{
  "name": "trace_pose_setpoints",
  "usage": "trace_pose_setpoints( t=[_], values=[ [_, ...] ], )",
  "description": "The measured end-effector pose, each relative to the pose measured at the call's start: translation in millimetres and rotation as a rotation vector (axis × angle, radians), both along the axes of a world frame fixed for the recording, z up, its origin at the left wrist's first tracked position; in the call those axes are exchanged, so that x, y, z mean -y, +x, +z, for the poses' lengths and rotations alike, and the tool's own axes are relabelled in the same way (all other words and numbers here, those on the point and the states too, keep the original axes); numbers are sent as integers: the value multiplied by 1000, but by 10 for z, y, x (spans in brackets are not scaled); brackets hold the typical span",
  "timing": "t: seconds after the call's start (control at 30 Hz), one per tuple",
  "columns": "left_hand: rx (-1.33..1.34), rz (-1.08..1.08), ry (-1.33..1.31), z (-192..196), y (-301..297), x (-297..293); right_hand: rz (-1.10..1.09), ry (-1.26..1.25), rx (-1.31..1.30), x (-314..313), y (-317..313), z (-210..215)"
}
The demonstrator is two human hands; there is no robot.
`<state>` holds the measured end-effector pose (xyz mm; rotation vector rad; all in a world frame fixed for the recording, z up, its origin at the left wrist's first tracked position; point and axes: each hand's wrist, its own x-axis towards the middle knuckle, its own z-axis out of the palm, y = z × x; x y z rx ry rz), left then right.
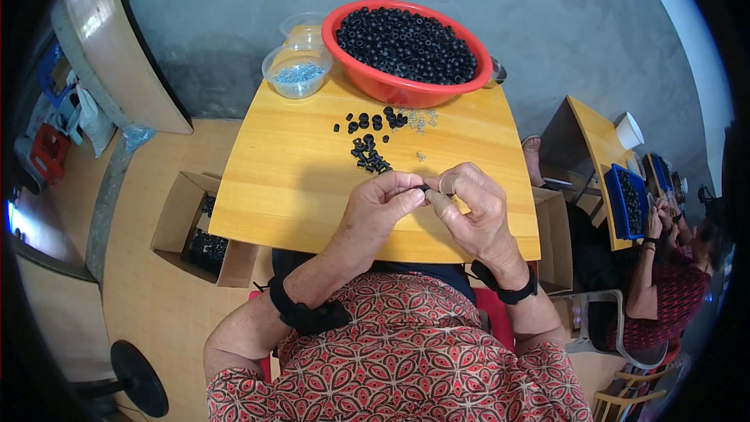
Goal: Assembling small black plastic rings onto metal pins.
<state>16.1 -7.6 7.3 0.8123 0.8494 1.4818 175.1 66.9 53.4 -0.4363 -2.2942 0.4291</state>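
Over the near edge of the wooden table (269,187), my left hand (379,207) pinches a small black part (423,187), possibly plastic, between thumb and fingers. My right hand (476,207) is closed at the same part, fingertips meeting those of the left; the fingers cover most of it. Just beyond my hands lies a heap of short black pieces (369,155). Farther back sits a loose row of rounder black pieces (377,121), with small silvery screw-like bits (423,119) beside it.
A red basin (391,94) full of black rings stands at the back, a metal scoop (498,72) beside it. Left of it are a clear bowl (299,87) of small bluish metal bits and another clear bowl (303,22). Cardboard boxes (176,215) flank the table. At right, a person works near a blue tray (616,202).
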Motion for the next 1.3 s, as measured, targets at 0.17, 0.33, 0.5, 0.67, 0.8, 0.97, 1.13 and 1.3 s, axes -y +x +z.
trace_pose_setpoints(
  t=[0.17,0.33,0.5,0.67,0.8,0.97,1.13,1.3],
  values=[
    [-90,-1,40,-36,-16,-7,-63,-8,-11,89,-3,-37],
    [34,-45,35,0,-26,-8,-18,-209,-53,6,26,4],
    [26,-62,31,-31,-38,-2,73,-173,-1,-55,50,27],
    [-9,-76,11,7,-46,15,16,-161,-31,-30,76,32],
    [45,-70,-18,16,-36,32,5,-49,-4,-4,83,48],
    [-7,-49,-24,10,-38,47,-74,115,58,106,72,5],
    [135,-80,-37,46,-21,29,-71,-11,-65,85,70,33],
    [166,-104,-27,10,-14,16,13,-55,-20,-57,87,90]
  ],
)
